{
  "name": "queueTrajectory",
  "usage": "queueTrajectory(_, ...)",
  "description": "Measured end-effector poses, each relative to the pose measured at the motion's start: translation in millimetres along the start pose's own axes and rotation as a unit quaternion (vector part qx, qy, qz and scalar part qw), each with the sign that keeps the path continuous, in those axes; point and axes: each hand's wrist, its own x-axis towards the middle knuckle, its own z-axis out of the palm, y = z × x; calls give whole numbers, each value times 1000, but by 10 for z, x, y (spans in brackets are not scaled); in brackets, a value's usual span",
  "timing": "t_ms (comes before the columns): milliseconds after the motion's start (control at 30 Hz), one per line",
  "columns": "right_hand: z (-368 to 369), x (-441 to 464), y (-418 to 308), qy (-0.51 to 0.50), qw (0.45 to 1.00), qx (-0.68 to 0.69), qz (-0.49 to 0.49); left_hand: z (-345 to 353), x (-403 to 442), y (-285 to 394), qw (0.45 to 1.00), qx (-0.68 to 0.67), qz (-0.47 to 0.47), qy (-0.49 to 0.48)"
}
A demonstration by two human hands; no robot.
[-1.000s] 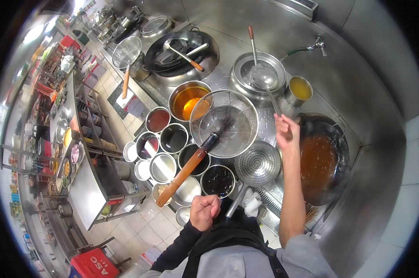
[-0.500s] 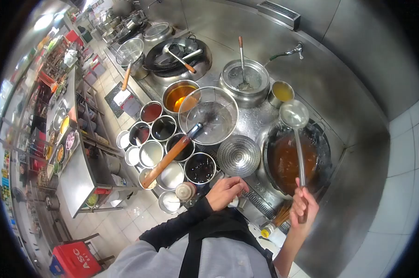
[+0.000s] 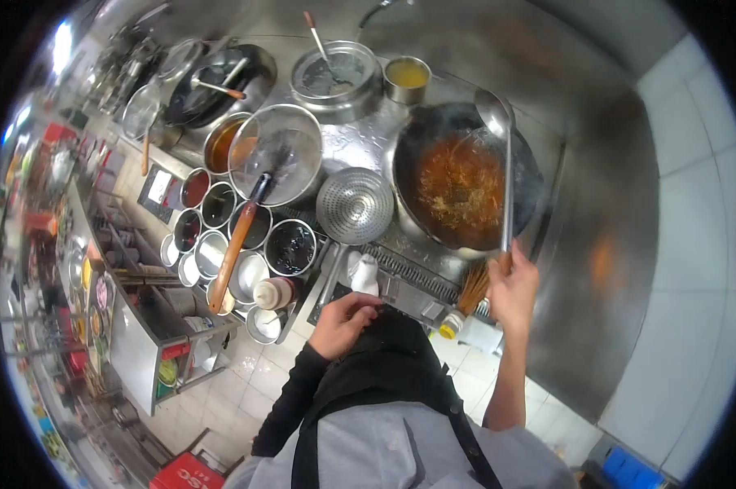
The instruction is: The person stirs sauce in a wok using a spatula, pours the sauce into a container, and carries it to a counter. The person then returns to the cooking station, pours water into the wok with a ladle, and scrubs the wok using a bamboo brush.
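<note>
In my right hand [image 3: 512, 285] is the wooden handle end of a long metal ladle [image 3: 509, 183], its fingers wrapped round it. The ladle's bowl hangs over the far rim of a black wok [image 3: 408, 183]. Reddish-brown liquid [image 3: 461, 183] with pale froth fills the wok's bottom, and faint steam rises. My left hand [image 3: 347, 324] is held in front of my black apron [image 3: 368, 371], fingers curled together, with nothing visible in them. Just beyond it lies a white cloth [image 3: 364, 273] at the stove edge. A perforated metal strainer [image 3: 355, 206] rests left of the wok.
A wire-mesh skimmer [image 3: 276, 155] with a wooden handle lies across several sauce pots [image 3: 290, 247]. Behind stand a lidded pot [image 3: 335, 77] and a cup of yellow liquid [image 3: 407, 79]. A bamboo brush [image 3: 474, 287] and a yellow-capped bottle [image 3: 452, 324] sit by my right hand.
My view has shifted and turned rightward. The wok's liquid now looks redder, frothy and steaming. My left hand has drawn back from the stove edge; my right hand now grips the ladle from above.
</note>
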Motion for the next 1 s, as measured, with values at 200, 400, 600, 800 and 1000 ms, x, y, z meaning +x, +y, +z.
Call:
queueTrajectory(200,485,265,-681,-23,991,-74,-109,-318,-273,-146,995,-11,-64,73)
queueTrajectory(400,1697,1062,-1231,-95,979,-10,-182,-752,-131,-208,996,-31,-37,74)
queueTrajectory(600,3274,2422,-1758,-98,977,-101,-161,-1357,10,-11,997,-28,-28,60)
queueTrajectory(800,4041,3098,-1704,-273,816,455,230,-1897,44,-161,995,-51,-45,73)
queueTrajectory(1000,3733,2795,-1406,-320,579,697,275,-2014,304,-56,997,-55,-58,2)
